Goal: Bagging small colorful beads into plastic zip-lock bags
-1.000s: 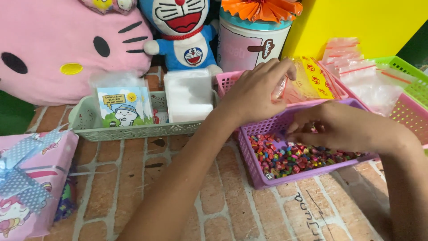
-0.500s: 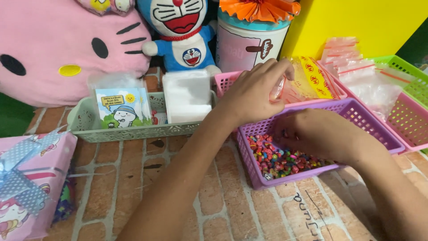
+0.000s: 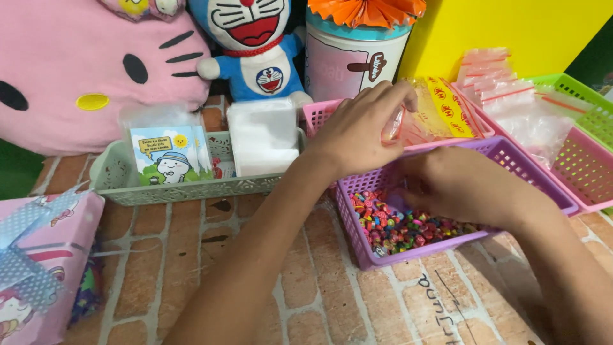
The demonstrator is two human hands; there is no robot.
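Observation:
My left hand [image 3: 357, 128] pinches a small clear plastic bag [image 3: 394, 124] by its top, held above the back edge of a purple basket [image 3: 364, 252]. The basket holds several small multicoloured beads [image 3: 399, 229]. My right hand [image 3: 463, 185] is down inside the basket, fingers curled among the beads near the left side; whether it holds any is hidden.
A pink basket [image 3: 316, 115] behind holds yellow-printed bags [image 3: 447, 105]. A second pink basket [image 3: 584, 169] with clear bags and a green basket [image 3: 575, 86] stand right. A grey tray [image 3: 185, 188] with cards and white bags sits left. Plush toys and a tin stand behind; a pink box [image 3: 38, 255] lies lower left.
My right hand has moved left and lower into the purple basket, onto the beads. My left hand with the bag has stayed nearly still.

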